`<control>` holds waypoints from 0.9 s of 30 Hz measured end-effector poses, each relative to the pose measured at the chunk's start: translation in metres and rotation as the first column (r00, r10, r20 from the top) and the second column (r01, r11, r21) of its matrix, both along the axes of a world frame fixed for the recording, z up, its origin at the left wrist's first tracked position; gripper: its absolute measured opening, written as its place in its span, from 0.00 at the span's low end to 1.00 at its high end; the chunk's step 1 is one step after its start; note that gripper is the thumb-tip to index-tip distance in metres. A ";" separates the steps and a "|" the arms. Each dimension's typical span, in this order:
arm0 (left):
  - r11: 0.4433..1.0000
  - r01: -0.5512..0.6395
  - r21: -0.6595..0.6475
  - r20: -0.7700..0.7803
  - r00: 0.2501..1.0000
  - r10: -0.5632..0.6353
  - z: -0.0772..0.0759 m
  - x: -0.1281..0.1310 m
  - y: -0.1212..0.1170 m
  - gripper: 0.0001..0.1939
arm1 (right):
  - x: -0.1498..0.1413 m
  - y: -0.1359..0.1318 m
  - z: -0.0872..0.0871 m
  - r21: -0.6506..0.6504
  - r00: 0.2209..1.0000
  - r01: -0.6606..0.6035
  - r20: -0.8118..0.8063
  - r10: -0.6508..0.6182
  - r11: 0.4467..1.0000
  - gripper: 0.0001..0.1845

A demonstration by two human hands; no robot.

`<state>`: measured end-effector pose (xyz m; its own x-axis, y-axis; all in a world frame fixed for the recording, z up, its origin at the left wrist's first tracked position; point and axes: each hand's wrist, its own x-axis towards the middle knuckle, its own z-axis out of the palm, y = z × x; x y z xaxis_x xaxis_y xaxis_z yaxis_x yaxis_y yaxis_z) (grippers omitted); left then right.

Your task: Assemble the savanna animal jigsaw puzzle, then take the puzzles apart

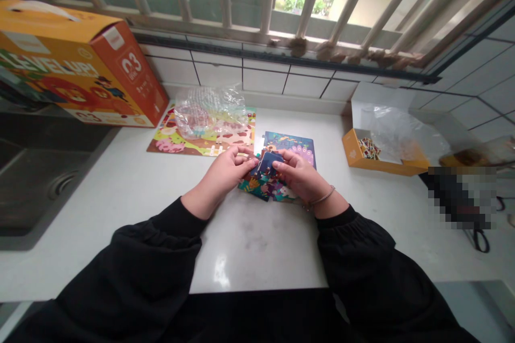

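Two hands, one busy patch of pale bench (pixel 257 257), and everything turns on the blue puzzle panel (pixel 301 142)! Just in front of that panel, the right hand (pixel 300 171) has a dark blue piece (pixel 269 162) in a pinch, thumb on top, fingers tucked behind. The left hand (pixel 235 166) works left of the panel's near corner, fingers bent and narrow at the piece's left edge; whether they grip it or merely brush it, I can't tell. Below both hands, on the panel's near side, lie brightly patterned pieces (pixel 263 185).

Now, technique! Light fingertips along the rim would serve best, I'd judge, with that thumb off the printed face so picture and cut edges can be read. Turn it flat, one hand steadying, no bending: card like this would likely crease at its tabs. Wrists high, too, or a cuff could sweep the pieces underneath (smart bracelet (pixel 323 196) on the right wrist, mind you).

Out left of the panel, crumpled clear plastic (pixel 213 110) sits on a farm picture (pixel 161 142), a big orange box (pixel 124 75) beyond. Well right of the panel, a small open box (pixel 396 165) shows tiny printed bits (pixel 367 148).
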<state>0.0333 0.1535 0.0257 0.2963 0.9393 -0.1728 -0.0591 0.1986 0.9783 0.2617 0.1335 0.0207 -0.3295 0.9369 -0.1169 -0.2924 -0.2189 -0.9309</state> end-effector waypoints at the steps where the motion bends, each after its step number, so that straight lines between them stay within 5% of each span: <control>1: 1.000 -0.012 -0.001 -0.005 1.000 0.012 0.000 0.000 0.000 0.27 | 0.000 0.000 -0.002 0.019 1.000 0.009 0.024 -0.009 1.000 0.26; 10: 0.988 -0.114 0.105 0.126 0.987 0.101 -0.005 0.007 -0.002 0.24 | -0.002 0.001 -0.005 0.067 0.996 0.031 0.083 -0.037 0.997 0.27; 17: 0.998 -0.009 0.061 0.191 0.982 -0.002 -0.001 0.008 -0.004 0.26 | -0.005 0.001 -0.004 0.090 0.987 0.129 0.085 -0.137 0.988 0.28; 22: 0.995 0.030 0.096 0.035 0.999 -0.034 -0.001 0.004 -0.002 0.26 | -0.002 0.005 -0.001 0.062 0.951 0.305 0.023 -0.307 0.950 0.32; 27: 0.991 0.099 0.091 -0.069 0.993 -0.093 -0.003 -0.001 -0.001 0.22 | -0.002 0.006 0.004 -0.023 0.951 0.303 -0.056 -0.303 0.953 0.31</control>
